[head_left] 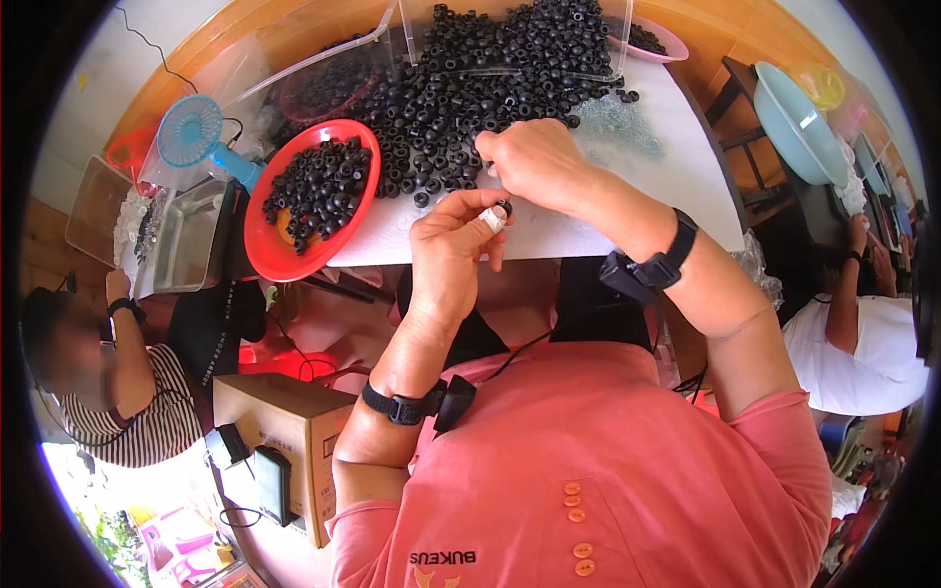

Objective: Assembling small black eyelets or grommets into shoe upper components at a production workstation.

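Note:
Between the thumb and index finger of my left hand point(443, 250) is a small round black part with a hole point(505, 207). White tape point(493, 220) covers the tip of that thumb. My right hand point(541, 165) is just above and to the right, its fingers curled together in a pinch; whatever they hold is too small or hidden to make out. Behind both hands spreads a large heap of the same hollow black parts point(490, 98) on the white tabletop point(686, 162). A patch of small clear pieces point(619, 125) lies right of my right hand.
On the left, a red bowl point(367, 211) holds more black parts beside a blue handheld fan point(191, 132). A clear plastic bin point(402, 29) and a pink bowl point(676, 44) stand at the back. A cardboard box point(294, 441) sits lower left. Other people point(147, 392) sit on both sides.

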Demonstrator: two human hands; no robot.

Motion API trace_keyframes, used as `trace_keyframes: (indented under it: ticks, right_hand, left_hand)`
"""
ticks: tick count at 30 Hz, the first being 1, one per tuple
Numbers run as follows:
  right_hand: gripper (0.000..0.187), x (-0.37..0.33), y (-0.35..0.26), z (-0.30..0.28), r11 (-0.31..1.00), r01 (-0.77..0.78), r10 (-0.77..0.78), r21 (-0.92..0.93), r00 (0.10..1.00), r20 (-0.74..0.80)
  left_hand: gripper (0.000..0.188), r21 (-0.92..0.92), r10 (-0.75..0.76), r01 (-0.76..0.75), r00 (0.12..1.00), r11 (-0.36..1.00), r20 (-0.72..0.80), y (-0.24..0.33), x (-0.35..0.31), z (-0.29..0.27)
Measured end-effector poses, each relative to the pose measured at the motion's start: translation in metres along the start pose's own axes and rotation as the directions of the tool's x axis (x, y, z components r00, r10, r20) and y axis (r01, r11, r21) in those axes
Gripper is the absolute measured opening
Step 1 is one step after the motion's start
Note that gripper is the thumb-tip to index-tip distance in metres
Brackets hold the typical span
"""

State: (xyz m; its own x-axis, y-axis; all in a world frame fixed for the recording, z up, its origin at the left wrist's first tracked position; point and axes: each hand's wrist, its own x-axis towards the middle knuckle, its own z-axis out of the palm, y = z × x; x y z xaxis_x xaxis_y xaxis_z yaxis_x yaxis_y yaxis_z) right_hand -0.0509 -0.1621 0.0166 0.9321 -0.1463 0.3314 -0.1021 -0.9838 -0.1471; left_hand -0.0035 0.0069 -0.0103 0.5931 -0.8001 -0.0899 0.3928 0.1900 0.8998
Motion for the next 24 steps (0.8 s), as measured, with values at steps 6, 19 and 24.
trace_keyframes:
  ticks: [6, 19, 24]
  right_hand:
    - [0.007, -0.055, 0.01, -0.039, 0.989, -0.137, 0.137, 0.062, 0.991, 0.0]
    - [0.009, -0.078, 0.024, -0.027, 0.994, -0.1, 0.099, -0.054, 0.995, -0.026]
    - [0.008, -0.083, 0.023, -0.021, 0.995, -0.065, 0.054, -0.081, 0.99, -0.131]
  left_hand:
    - [0.017, -0.013, 0.041, -0.04, 0.998, 0.999, 0.046, 0.0, -0.003, 0.0]
    - [0.023, 0.141, 0.01, -0.014, 0.999, 0.99, 0.034, 0.002, -0.002, 0.006]
    - [0.022, 0.171, 0.025, -0.04, 0.996, 0.984, 0.089, 0.008, -0.002, 0.017]
